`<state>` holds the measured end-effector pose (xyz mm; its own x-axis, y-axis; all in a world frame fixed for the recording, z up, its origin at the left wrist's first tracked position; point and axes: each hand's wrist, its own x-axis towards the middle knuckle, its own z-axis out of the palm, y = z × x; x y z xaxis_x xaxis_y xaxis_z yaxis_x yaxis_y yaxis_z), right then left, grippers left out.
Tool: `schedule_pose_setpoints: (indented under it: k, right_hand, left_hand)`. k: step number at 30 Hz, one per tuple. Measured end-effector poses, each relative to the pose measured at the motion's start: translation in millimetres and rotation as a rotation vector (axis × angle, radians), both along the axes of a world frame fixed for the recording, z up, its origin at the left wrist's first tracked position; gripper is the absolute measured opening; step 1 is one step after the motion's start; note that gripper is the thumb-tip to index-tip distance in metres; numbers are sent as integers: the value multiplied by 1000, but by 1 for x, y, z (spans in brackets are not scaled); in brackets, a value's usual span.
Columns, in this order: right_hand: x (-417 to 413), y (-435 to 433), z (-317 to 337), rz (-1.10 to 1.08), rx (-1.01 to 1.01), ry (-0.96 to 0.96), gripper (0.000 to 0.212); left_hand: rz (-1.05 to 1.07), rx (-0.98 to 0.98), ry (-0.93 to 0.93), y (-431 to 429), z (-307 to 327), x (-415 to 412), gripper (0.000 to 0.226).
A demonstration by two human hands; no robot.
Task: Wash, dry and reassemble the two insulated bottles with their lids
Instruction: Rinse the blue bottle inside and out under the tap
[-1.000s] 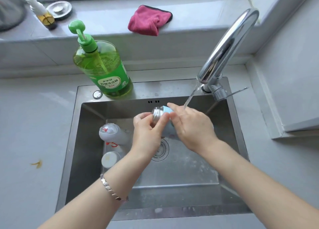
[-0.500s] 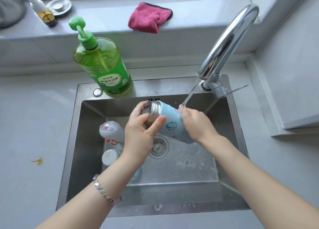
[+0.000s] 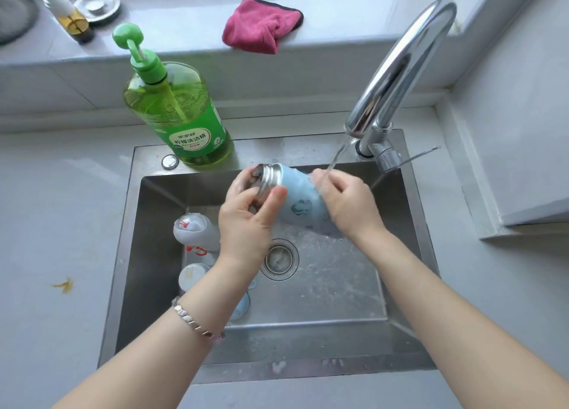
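Note:
Over the steel sink I hold a light blue insulated bottle on its side, its threaded steel mouth pointing left and without a lid. My left hand grips the steel neck. My right hand holds the bottle's base under the running water from the faucet. A white bottle with red marks lies at the sink's left side, a white lid just in front of it. A pale blue lid shows partly under my left forearm.
A green dish soap pump bottle stands on the sink's back rim. On the sill behind lie a pink cloth, a small amber spray bottle and a metal strainer plug. Grey counter lies on both sides. The drain is in the sink's middle.
The blue bottle has been tipped more onto its side and come out from between my hands, so its body and printed pattern now show. My right hand has slid toward its base.

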<state>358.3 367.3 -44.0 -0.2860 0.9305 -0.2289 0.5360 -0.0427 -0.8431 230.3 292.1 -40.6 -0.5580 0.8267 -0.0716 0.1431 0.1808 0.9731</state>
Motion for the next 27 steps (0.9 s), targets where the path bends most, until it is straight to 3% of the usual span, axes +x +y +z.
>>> schedule_pose_setpoints:
  k: [2,4,5,7,10,13,15,17,19,22,27]
  right_hand:
    - [13,4,-2,-181,-322,259,29]
    - [16,-1,-4,-256,-729,522,41]
    - [15,-5,-5,-266,-799,613,46]
    - [8,-12,-6,-254,-701,665,58]
    - [3,-19,-5,-208,-428,524,62]
    - [1,-22,-5,-100,-156,242,61]
    - [-3,-23,-4,52,31,31,73]
    - [-6,-24,-2,145,133,-57,78]
    - [-8,-25,5,153,171,-78,80]
    - [-3,-21,13,71,145,-5,80]
    - [23,2,15,-196,-248,418,59]
  left_hand:
    - [103,19,-209,1,-1,-3,21]
    - [162,-18,-394,2,1,1,23]
    - [179,-64,-475,2,-1,2,24]
    - [188,-176,-620,-1,-3,1,27]
    - [127,-387,-665,-12,-13,-13,29]
    - [-20,-486,-269,-25,-23,-29,32]
    - [-256,-393,9,-28,-22,-29,49]
    - [-458,-284,99,-25,-18,-19,58]
    - [-507,-181,46,-18,-13,-5,66]
    - [-420,-108,28,-4,-13,7,72]
    - [-501,-286,5,9,-7,-5,62]
